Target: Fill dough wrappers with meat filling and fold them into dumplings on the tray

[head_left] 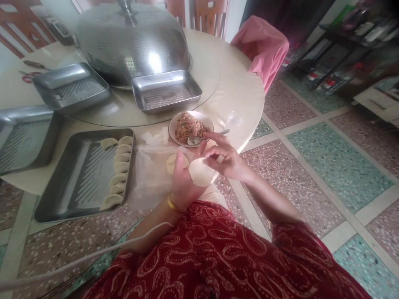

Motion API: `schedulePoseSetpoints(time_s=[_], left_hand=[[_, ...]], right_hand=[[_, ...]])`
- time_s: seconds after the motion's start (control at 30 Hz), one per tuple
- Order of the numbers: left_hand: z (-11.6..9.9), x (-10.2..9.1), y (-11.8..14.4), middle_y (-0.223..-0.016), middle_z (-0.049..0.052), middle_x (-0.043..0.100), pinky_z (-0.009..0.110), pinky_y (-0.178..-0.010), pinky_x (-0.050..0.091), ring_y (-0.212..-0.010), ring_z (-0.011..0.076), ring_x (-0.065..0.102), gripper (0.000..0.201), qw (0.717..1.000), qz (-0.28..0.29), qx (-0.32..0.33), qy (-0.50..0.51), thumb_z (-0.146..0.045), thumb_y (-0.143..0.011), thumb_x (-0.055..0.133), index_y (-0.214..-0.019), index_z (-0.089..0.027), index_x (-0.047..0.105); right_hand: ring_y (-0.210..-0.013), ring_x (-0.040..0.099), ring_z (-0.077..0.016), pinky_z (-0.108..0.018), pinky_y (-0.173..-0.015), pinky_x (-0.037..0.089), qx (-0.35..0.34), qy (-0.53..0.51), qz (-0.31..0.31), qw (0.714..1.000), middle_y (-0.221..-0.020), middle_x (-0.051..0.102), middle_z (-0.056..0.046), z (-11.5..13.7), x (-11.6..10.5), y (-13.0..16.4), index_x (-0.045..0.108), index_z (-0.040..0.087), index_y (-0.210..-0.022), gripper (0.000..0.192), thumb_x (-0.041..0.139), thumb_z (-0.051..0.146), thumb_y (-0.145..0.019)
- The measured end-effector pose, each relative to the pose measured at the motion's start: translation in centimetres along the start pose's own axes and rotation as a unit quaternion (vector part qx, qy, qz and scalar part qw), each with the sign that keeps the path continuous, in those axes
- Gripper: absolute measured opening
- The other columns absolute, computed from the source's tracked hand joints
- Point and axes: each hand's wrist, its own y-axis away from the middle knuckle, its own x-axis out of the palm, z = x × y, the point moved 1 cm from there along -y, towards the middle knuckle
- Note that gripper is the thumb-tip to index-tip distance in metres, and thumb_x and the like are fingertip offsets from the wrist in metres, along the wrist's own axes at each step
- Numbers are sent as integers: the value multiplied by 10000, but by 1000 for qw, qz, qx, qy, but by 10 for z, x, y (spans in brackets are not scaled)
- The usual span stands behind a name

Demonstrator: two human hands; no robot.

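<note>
A round, pale dumpling wrapper (201, 173) rests across the palm and fingers of my left hand (182, 185), its thumb raised beside it. My right hand (229, 160) pinches the wrapper's upper right edge between thumb and fingers. Just beyond my hands stands a bowl of minced filling (188, 125) with a metal spoon (195, 140) lying in it, handle toward the right. More wrappers (172, 163) lie on a clear plastic bag (149, 174), partly hidden by my left thumb. To the left, a metal tray (84, 174) holds a row of several folded dumplings (121, 167) along its right side.
Further metal trays (166, 91) stand around a large perforated metal dome (134, 45) on the round table (240, 91). Red-handled scissors (27, 77) lie at far left. A pink cloth (264, 45) hangs over a chair. A white cable (93, 249) runs past my left forearm.
</note>
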Motion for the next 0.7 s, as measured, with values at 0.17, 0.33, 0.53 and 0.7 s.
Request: schedulePoseSetpoints(time_s=[0.17, 0.33, 0.53, 0.7], left_hand=[[2, 1, -1, -1316, 113, 610, 447, -1097, 403, -1298, 288, 528, 748, 1000, 3, -6, 10, -682, -938, 185, -1425, -178, 448], [1, 0, -3, -1282, 104, 633, 436, -1096, 398, -1288, 282, 534, 738, 1000, -14, -3, 19, -680, -937, 192, -1417, -191, 464], [1, 4, 0, -1119, 112, 702, 382, -1027, 451, -1156, 267, 619, 740, 996, -77, -11, 46, -644, -952, 203, -1375, -117, 505], [1, 6, 4, -818, 80, 721, 310, -802, 520, -802, 210, 686, 739, 992, -111, -23, 63, -599, -975, 158, -1273, -77, 588]], right_hand=[[-1409, 369, -296, -650, -1125, 352, 28, 18, -5, 999, -1393, 538, -40, 0, 6, 4, 675, 239, -813, 108, 637, 140, -836], [-1364, 418, -301, -638, -1102, 386, 41, 19, -13, 999, -1321, 584, -50, 1, 6, 4, 688, 240, -824, 37, 662, 228, -846], [-1390, 389, -292, -614, -1118, 370, 30, 35, -17, 999, -1338, 578, -21, 1, 6, 2, 689, 245, -784, 115, 633, 169, -849], [-1391, 376, -301, -623, -1108, 376, 35, 42, -13, 998, -1367, 555, -26, -1, 8, 1, 681, 245, -790, 94, 636, 197, -857]])
